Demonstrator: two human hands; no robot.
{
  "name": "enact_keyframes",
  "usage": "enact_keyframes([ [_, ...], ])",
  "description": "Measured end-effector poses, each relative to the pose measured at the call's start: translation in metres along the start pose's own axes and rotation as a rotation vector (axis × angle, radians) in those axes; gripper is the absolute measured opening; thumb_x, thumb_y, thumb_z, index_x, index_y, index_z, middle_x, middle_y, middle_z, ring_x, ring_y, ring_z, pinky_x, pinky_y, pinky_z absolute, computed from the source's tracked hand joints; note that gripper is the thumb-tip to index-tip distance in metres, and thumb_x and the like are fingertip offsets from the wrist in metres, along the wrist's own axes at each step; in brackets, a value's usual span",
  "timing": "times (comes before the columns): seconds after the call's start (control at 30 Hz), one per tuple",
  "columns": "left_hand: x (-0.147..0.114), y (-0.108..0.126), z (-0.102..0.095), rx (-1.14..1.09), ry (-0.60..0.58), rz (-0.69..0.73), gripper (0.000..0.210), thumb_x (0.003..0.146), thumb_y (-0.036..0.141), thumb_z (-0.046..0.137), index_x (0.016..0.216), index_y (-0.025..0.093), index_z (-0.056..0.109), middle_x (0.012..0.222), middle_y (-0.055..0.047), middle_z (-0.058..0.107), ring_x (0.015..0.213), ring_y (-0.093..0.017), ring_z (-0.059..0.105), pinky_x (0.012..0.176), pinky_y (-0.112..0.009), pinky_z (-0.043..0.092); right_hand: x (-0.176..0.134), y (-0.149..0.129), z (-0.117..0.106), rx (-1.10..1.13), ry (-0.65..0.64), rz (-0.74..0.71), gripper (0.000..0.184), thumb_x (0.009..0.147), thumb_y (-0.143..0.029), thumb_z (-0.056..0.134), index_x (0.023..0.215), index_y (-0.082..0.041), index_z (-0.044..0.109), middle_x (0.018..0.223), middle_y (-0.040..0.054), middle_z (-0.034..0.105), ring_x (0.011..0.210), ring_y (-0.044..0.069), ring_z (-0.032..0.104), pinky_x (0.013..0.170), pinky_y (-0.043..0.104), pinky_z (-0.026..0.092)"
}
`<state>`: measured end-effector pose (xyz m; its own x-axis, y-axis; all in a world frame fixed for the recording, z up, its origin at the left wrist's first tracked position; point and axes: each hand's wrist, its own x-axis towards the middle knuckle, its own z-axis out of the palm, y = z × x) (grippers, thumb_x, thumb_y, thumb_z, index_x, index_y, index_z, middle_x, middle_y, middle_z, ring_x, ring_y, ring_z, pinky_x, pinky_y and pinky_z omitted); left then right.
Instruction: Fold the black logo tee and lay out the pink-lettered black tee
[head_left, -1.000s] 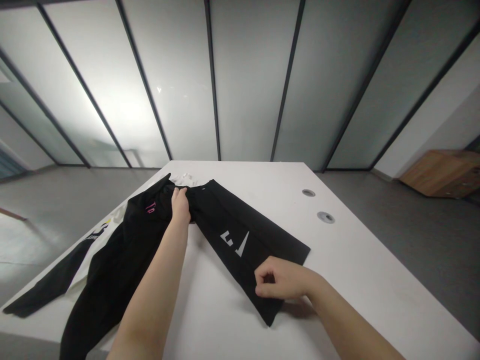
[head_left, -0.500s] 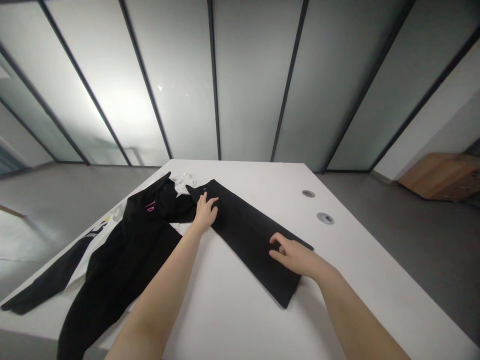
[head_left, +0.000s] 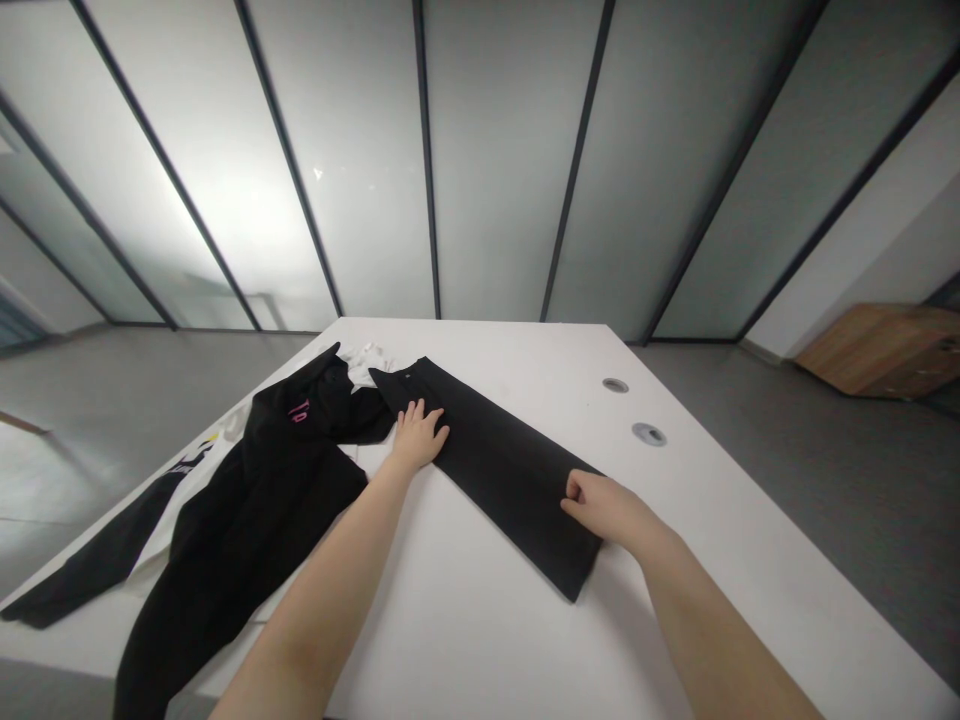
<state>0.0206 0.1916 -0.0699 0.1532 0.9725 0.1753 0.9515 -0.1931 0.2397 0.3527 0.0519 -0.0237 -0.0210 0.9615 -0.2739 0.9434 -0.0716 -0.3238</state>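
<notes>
A pair of black trousers [head_left: 499, 450], folded into a long strip, lies diagonally across the white table [head_left: 457, 630]. My left hand [head_left: 418, 436] rests on it close to the waist end, fingers spread and holding nothing. At the lower right end, my right hand [head_left: 609, 508] is closed, with curled fingers against the cloth near its edge. The undersides of those fingers are hidden. Left of the trousers is a black hooded sweatshirt [head_left: 255, 500] with pink lettering; its sleeve reaches toward the waist end.
White garments [head_left: 367, 362] lie behind the sweatshirt, and a white and dark top [head_left: 142, 520] is partly under it. Two round cable holes [head_left: 649, 434] are set in the table's right side. Frosted glass panels [head_left: 502, 160] stand beyond; a wooden cabinet [head_left: 885, 350] is at right.
My left hand has moved slightly down and right and now lies flatter on the trousers. My right hand has shifted right toward the trousers' edge, and its fingers have closed.
</notes>
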Motion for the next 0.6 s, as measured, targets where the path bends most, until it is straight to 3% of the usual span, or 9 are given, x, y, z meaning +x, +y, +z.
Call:
enact_keyframes([
  [0.1, -0.001, 0.013, -0.001, -0.027, 0.076, 0.010, 0.050, 0.102, 0.041, 0.053, 0.144, 0.018, 0.064, 0.167, -0.020, 0.043, 0.158, -0.041, 0.032, 0.129, -0.058, 0.024, 0.000, -0.011, 0.001, -0.002, 0.122, -0.085, 0.023, 0.088, -0.011, 0.058, 0.108, -0.021, 0.064, 0.102, 0.0067, 0.072, 0.089, 0.021, 0.065, 0.075, 0.031, 0.042],
  [0.2, -0.005, 0.031, 0.005, -0.041, 0.079, -0.016, 0.050, 0.102, 0.045, 0.050, 0.139, 0.016, 0.067, 0.160, -0.022, 0.051, 0.151, -0.041, 0.042, 0.126, -0.056, 0.030, 0.000, -0.024, 0.007, 0.012, 0.215, -0.271, 0.028, 0.091, -0.013, 0.057, 0.115, -0.020, 0.068, 0.119, 0.0115, 0.070, 0.112, 0.025, 0.065, 0.098, 0.037, 0.046],
  [0.27, -0.010, 0.042, 0.014, -0.007, 0.035, -0.067, 0.060, 0.102, 0.054, 0.048, 0.143, 0.013, 0.064, 0.158, -0.025, 0.052, 0.149, -0.046, 0.043, 0.122, -0.061, 0.033, -0.001, -0.029, 0.014, 0.022, 0.177, -0.377, 0.034, 0.093, -0.020, 0.060, 0.126, -0.020, 0.070, 0.140, 0.0145, 0.065, 0.134, 0.030, 0.057, 0.114, 0.044, 0.041],
  [0.37, -0.017, 0.053, 0.029, 0.055, 0.004, -0.118, 0.077, 0.102, 0.063, 0.042, 0.156, 0.008, 0.051, 0.165, -0.029, 0.042, 0.154, -0.052, 0.033, 0.123, -0.066, 0.027, -0.004, -0.032, 0.023, -0.011, 0.033, -0.368, 0.053, 0.094, -0.028, 0.063, 0.146, -0.021, 0.063, 0.168, 0.0145, 0.043, 0.158, 0.036, 0.033, 0.127, 0.052, 0.029],
  [0.47, -0.019, 0.053, 0.036, 0.066, 0.006, -0.118, 0.082, 0.103, 0.065, 0.037, 0.162, 0.009, 0.043, 0.169, -0.027, 0.036, 0.157, -0.051, 0.027, 0.125, -0.067, 0.021, -0.004, -0.030, 0.030, -0.037, -0.050, -0.327, 0.065, 0.097, -0.033, 0.059, 0.160, -0.019, 0.051, 0.175, 0.0132, 0.029, 0.163, 0.038, 0.021, 0.130, 0.053, 0.024],
  [0.6, -0.012, 0.046, 0.035, 0.071, -0.009, -0.093, 0.085, 0.102, 0.067, 0.037, 0.164, 0.010, 0.040, 0.171, -0.026, 0.032, 0.159, -0.049, 0.025, 0.126, -0.066, 0.021, 0.002, -0.028, 0.040, -0.030, -0.028, -0.341, 0.076, 0.098, -0.040, 0.056, 0.167, -0.015, 0.038, 0.176, 0.0141, 0.024, 0.164, 0.037, 0.017, 0.132, 0.053, 0.020],
])
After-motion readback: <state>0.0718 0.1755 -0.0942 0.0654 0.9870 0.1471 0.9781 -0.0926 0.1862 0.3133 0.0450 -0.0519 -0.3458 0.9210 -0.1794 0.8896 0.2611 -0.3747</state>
